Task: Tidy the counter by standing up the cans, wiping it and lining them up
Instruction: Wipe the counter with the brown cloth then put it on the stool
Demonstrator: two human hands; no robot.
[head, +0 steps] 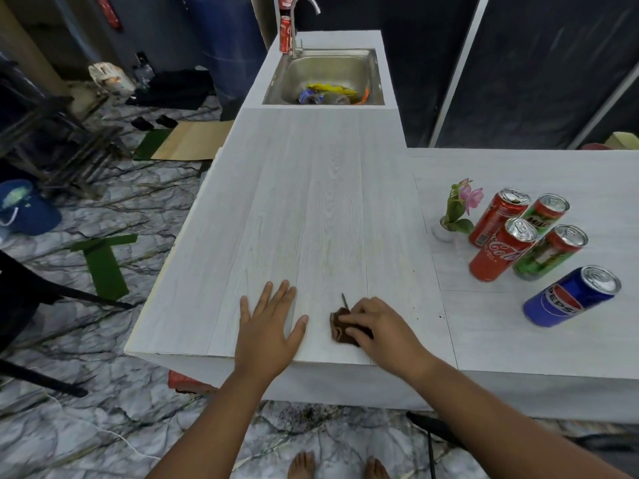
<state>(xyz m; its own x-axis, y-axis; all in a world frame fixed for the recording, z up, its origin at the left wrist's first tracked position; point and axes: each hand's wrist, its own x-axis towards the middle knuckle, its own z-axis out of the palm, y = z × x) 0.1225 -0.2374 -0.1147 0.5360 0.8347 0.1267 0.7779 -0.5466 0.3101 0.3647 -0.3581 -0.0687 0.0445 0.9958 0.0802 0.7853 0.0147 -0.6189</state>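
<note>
My left hand (268, 324) lies flat on the white counter (304, 202) near its front edge, fingers spread, holding nothing. Just to its right, my right hand (375, 328) presses a small brown cloth (340, 328) onto the counter. Several cans stand upright in a cluster at the right: two red Coca-Cola cans (501, 248) (498, 216), two green Milo cans (546, 210) (549, 254) and a blue Pepsi can (570, 295) nearest the front.
A small white pot with a pink orchid (458, 210) stands left of the cans. At the far end, a steel sink (325, 79) holds wrappers, with a tap and another red can (285, 34) beside it. The counter drops to marble floor on the left.
</note>
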